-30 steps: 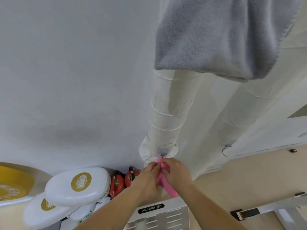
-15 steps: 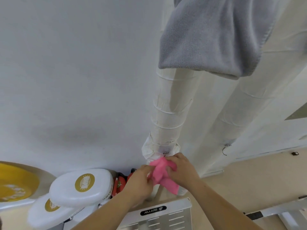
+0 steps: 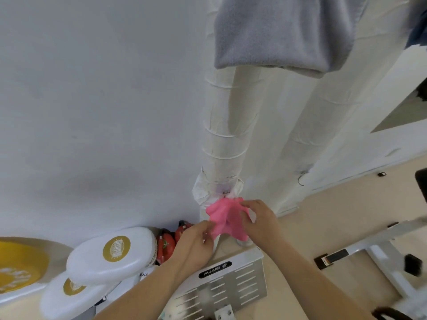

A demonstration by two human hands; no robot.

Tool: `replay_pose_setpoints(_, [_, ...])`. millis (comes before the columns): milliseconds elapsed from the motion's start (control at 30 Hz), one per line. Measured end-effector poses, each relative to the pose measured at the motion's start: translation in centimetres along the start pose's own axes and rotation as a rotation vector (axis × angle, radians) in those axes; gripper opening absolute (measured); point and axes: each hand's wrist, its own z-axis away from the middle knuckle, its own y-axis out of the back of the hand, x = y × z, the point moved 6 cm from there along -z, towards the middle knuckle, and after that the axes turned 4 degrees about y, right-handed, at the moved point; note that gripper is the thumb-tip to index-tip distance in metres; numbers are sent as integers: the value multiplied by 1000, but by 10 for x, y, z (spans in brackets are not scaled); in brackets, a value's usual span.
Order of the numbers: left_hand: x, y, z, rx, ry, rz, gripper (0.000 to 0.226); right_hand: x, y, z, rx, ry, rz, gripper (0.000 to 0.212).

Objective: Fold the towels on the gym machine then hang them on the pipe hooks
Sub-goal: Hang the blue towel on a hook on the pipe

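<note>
1. A pink towel [image 3: 225, 217] hung bunched at the lower end of the white wrapped pipe [image 3: 225, 135]. Its top edge touched the crumpled wrapping there. I could not tell whether it was caught on a hook.
2. The left hand [image 3: 195, 242] pinched the towel's lower left edge between thumb and curled fingers [image 3: 208, 227].
3. The right hand [image 3: 260, 221] gripped the towel's right side, its fingers [image 3: 248, 204] clenched into the cloth.
4. Higher on the same pipe a grey towel [image 3: 277, 33] hung folded over, well above the hands.
5. A second pipe [image 3: 323, 112] ran beside the first, and a thin wire hook [image 3: 301, 179] stuck out near its foot.
6. Below the forearms lay a slotted metal plate [image 3: 231, 287] with a black oval label [image 3: 215, 270]. Its white letters stood upside down to me, and I could not read them with confidence.
7. To the left, two white pads [image 3: 92, 262] were stacked, each with a round gold emblem [image 3: 116, 248] whose lettering was too small to read.
8. Red objects [image 3: 167, 245] sat between the pads and the pipe, against the wall.
9. A yellow disc [image 3: 18, 262] with pale, blurred markings showed at the far left edge.
</note>
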Motion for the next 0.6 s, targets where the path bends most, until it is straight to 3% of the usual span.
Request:
replay_pose_setpoints(200, [8, -30, 26, -211, -84, 2, 35, 17, -11, 87, 106, -314, -272, 21])
replay_pose_setpoints(600, [1, -159, 190, -814, -215, -184, 30, 44, -31, 378, 429, -911, -444, 14])
